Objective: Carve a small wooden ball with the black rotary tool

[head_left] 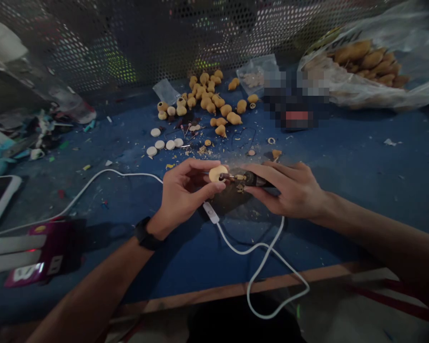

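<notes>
Between the thumb and fingers of my left hand [184,190] is a small pale gourd [217,172] with a dark opening facing right. My right hand [289,188] is wrapped round a black rotary tool [253,178]. The tool's dark tip meets the gourd at its opening; how deep it reaches is hidden. A white cord [280,231] hangs down below my right hand. Its inline switch [210,213] lies on the blue table [186,257] under my left hand. Shavings lie beneath the tool.
Several small gourds [214,97] are heaped at the back, near several white discs [159,145]. A clear bag of gourds [372,66] stands at the back right. At the left are a purple box [53,257], a phone [2,205] and a clear bottle [64,93].
</notes>
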Demonstrator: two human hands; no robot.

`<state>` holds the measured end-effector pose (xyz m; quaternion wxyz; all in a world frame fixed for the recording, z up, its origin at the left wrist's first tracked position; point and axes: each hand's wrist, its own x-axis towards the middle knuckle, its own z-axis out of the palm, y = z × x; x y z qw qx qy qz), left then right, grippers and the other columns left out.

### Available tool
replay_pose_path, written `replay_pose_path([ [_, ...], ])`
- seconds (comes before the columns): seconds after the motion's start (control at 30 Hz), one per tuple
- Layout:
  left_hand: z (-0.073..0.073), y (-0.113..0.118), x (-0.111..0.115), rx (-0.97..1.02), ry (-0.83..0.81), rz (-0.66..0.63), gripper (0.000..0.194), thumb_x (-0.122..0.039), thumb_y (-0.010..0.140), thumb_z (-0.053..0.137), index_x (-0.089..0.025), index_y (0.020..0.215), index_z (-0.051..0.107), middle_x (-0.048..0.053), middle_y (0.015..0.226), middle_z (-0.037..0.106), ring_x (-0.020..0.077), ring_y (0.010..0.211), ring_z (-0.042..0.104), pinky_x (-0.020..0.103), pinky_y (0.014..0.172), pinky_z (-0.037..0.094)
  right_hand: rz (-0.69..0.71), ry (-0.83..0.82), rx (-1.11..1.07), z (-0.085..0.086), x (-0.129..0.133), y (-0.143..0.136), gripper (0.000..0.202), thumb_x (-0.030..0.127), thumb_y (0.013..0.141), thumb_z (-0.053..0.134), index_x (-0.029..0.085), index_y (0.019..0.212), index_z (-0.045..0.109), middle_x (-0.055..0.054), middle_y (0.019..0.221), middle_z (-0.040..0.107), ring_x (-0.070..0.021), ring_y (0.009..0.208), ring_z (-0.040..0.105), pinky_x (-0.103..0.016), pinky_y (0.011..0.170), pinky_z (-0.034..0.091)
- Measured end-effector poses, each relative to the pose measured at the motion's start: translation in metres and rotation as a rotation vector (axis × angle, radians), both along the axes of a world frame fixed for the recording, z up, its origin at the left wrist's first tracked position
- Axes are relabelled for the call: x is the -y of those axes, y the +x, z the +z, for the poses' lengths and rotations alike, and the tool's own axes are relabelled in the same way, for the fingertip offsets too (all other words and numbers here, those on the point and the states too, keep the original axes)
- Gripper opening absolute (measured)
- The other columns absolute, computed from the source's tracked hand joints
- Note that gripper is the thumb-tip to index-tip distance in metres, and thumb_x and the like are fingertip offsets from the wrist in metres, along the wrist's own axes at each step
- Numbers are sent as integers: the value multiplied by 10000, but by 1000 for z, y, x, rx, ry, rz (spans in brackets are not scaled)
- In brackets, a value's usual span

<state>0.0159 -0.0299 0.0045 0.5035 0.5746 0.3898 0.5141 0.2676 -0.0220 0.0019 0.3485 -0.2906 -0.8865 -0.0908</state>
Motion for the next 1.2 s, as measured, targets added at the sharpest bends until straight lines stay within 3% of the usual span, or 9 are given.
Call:
replay_pose_path([
  [0.3,-1,-1,0,21,7,-11,374,-303,746,951,-194,1002,701,64,1009,835,200,814,826,271,665,677,-17,-17,-9,3,-1,1,293,280,1033,666,149,1294,656,-101,1072,833,-202,842,795,-276,644,569],
  [0.43,-1,-1,1,26,7,-27,460,-350,715,968,-214,949,596,53,1048,820,230,917,832,311,730,700,-43,-26,-27,4,-2,1,298,276,1031,667,158,1304,663,-99,1083,833,-190,827,791,-256,635,564],
  [0.53,1,0,2,30,-28,-48,503,-375,712,970,-226,937,545,57,1074,817,221,871,832,329,746,707,-45,-26,-36,3,-2,0,293,289,1035,657,164,1300,668,-92,1059,834,-188,807,787,-254,624,564],
  [0.77,4,0,1,-30,28,-58,385,-333,752,943,-210,1041,720,68,1040,832,152,692,783,255,626,666,-43,-28,-23,3,-1,1,278,310,1047,642,170,1287,669,-90,1057,839,-196,819,799,-268,649,589],
  [0.87,6,0,0,-48,29,-51,379,-326,752,941,-205,1067,768,95,1111,836,181,787,807,272,677,685,-42,-20,-22,3,-2,1,266,310,1053,636,166,1275,664,-92,1060,839,-196,824,803,-268,635,584],
  [1.03,6,0,2,-16,2,-81,301,-349,857,860,-200,1098,759,111,1156,829,189,810,823,238,617,659,-25,-12,-14,3,-1,1,288,312,1052,640,156,1294,644,-103,1066,835,-205,856,807,-273,623,583],
  [1.2,4,-1,2,-24,7,-59,332,-340,835,882,-205,1108,748,101,1131,831,210,881,827,260,671,684,-27,-20,-5,1,-1,0,309,310,1040,646,182,1321,647,-87,1069,837,-212,858,807,-288,624,588],
])
